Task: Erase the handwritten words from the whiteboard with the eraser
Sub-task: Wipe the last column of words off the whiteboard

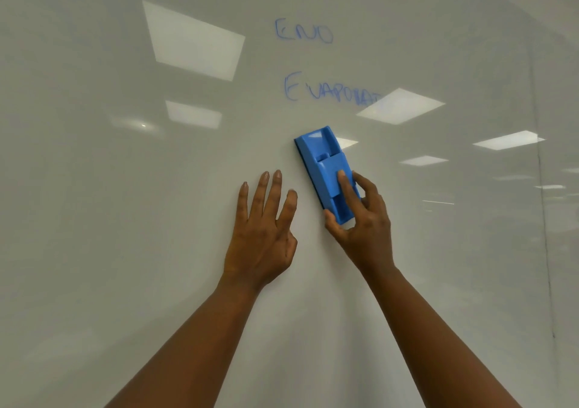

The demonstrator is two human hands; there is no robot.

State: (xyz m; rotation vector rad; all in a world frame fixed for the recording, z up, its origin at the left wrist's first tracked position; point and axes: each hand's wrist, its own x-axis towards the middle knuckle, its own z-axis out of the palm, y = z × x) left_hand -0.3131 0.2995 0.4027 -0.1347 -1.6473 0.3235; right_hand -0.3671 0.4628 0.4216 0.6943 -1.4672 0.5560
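A glossy whiteboard (125,188) fills the view. Two words in blue marker are on it: "END" (303,32) at the top, and below it a longer word starting "EVAPORAT" (332,91), smeared at its right end. A blue plastic eraser (326,169) lies flat against the board just below the lower word, tilted with its top to the left. My right hand (363,219) grips the eraser's lower end, index finger along its back. My left hand (263,232) rests flat on the board beside the eraser, fingers spread, holding nothing.
Ceiling lights reflect in the board as bright patches (194,39). A vertical seam (543,219) runs down the board at the right. The board's surface stretches bare to the left and below my hands.
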